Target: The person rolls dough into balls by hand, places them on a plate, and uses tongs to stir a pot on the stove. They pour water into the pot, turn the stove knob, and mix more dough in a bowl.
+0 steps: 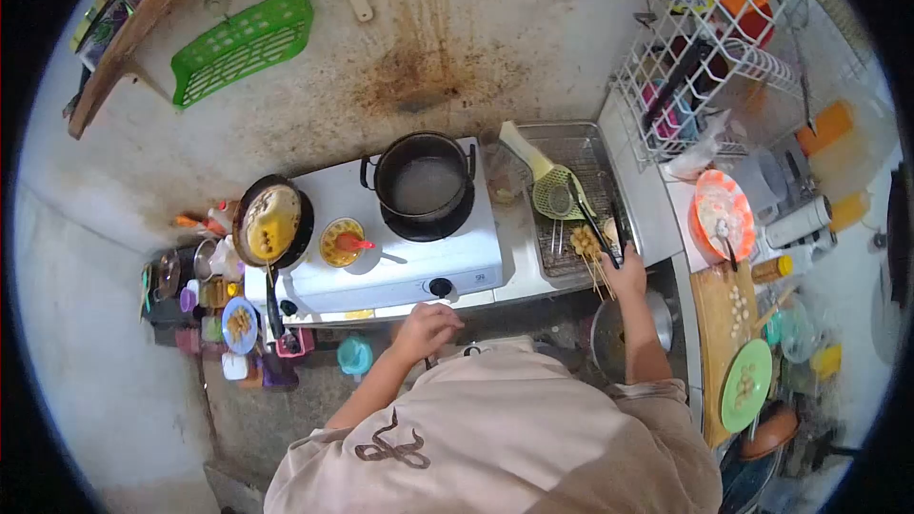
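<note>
White stove (pixel 409 265) on a tiled counter, far wall (pixel 533 48) stained brown behind it; metal tray (pixel 592 157) with wire rack to its right. Black-handled utensil, apparently tongs (pixel 597 231), lies over the tray's near right part — long axis far to near, its two arms pointing far. Skewers (pixel 584 242) beside it point their sticks near and right. Right hand (pixel 625 273): fingers curled round the handles' near ends; contact with sticks cannot be determined. Left hand (pixel 427 329): fingers half-curled, apparently holding nothing, just before the stove.
</note>
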### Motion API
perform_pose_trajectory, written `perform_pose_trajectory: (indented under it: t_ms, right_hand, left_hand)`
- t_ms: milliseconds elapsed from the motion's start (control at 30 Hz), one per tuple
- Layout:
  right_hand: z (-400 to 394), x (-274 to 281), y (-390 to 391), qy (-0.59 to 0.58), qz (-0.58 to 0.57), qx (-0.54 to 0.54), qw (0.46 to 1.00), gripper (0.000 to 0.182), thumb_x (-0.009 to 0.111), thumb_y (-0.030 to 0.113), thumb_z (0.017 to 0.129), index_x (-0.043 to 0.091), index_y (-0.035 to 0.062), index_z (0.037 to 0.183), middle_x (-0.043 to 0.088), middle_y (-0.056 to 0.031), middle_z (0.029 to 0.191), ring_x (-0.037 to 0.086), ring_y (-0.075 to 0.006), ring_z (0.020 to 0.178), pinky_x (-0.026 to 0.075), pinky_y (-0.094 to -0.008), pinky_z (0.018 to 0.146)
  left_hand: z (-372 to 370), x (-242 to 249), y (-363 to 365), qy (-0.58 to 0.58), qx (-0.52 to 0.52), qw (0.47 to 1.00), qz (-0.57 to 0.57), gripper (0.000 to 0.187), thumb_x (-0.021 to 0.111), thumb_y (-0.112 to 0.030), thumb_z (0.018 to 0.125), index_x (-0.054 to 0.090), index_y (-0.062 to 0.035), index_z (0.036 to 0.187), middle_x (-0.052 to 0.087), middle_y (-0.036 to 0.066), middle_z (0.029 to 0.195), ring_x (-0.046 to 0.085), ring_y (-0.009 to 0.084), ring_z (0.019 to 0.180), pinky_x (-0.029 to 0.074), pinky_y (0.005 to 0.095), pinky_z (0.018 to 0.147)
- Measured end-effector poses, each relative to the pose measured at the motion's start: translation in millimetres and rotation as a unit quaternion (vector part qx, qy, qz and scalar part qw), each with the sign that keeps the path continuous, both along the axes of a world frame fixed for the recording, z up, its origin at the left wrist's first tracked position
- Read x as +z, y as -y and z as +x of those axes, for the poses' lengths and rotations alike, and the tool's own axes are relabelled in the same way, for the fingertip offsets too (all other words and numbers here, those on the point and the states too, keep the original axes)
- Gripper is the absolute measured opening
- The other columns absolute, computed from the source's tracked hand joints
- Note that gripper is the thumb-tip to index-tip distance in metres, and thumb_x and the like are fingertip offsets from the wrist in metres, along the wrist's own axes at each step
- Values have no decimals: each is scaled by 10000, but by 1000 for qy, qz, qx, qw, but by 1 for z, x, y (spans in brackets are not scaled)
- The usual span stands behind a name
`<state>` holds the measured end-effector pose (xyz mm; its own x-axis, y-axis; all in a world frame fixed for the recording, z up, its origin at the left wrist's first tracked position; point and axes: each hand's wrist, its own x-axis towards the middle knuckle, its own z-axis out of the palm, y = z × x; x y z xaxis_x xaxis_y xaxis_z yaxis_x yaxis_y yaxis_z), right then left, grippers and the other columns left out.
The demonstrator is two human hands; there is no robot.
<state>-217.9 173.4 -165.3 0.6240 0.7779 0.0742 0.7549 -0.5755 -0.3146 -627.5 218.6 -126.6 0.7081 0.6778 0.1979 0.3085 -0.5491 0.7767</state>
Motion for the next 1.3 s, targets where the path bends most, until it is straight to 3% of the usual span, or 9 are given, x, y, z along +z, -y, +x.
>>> perform_pose_trajectory:
  t_ms: [133,233,433,500,767,900,1033,1100,1300]
  right_hand:
    - [6,0,9,-81,39,32,995,524,561,368,768,512,-15,1122,566,-221,933,540,-366,877,435,-423,751]
    - [13,-18,20,-25,100,39,994,503,555,356,774,506,-1,1125,571,-212,927,550,-369,850,440,-424,738]
    - [37,-23,-3,17,-63,37,997,536,525,373,791,457,35,1202,571,-194,914,575,-339,817,468,-419,695]
    - [35,-18,-16,27,-77,31,996,528,521,368,795,458,36,1201,572,-191,912,576,-335,817,468,-417,698]
    - [-14,30,24,-26,182,60,981,404,590,226,782,526,-19,1097,592,-195,840,563,-369,780,461,-382,705]
    - [-47,75,31,-67,254,201,944,367,625,125,755,534,-47,1066,592,-200,865,583,-328,820,458,-327,727]
    - [-98,151,-19,-94,174,338,920,424,629,159,742,514,-30,1103,586,-191,901,588,-324,812,466,-318,718]
    - [-123,166,-54,-21,104,371,922,441,629,212,734,520,-18,1095,585,-175,884,590,-315,782,474,-333,685]
    - [-193,183,-164,242,-151,432,856,370,624,261,705,592,28,991,608,-126,870,611,-259,748,492,-365,654]
  left_hand:
    - [-5,-7,9,8,86,996,0,188,551,1,672,653,-68,814,600,84,836,573,224,814,441,293,737]
    - [-11,-1,-3,63,169,983,-34,223,487,84,678,632,-41,792,598,111,834,574,215,788,456,262,656]
    - [-51,8,-102,152,293,943,53,267,407,104,746,613,-29,851,589,62,831,545,141,739,450,238,619]
    - [-53,29,-131,215,356,908,-56,243,413,98,767,610,-15,850,567,33,856,519,112,722,439,221,634]
    - [-58,14,-150,285,331,897,-67,186,452,69,809,612,-6,866,541,40,906,517,98,790,418,205,687]
    - [-74,-8,-141,275,324,903,-68,169,461,45,824,614,-6,874,542,38,887,516,101,778,411,206,671]
    - [-93,5,-168,158,353,921,-50,168,508,-9,806,614,-36,935,581,56,918,540,115,787,419,219,696]
    - [-93,24,-194,67,340,937,49,219,536,-71,795,598,-70,1005,598,82,996,565,187,839,431,258,755]
    - [-77,59,-239,-322,257,899,149,667,591,-323,773,252,-226,1340,403,-15,1311,296,232,1240,252,580,908]
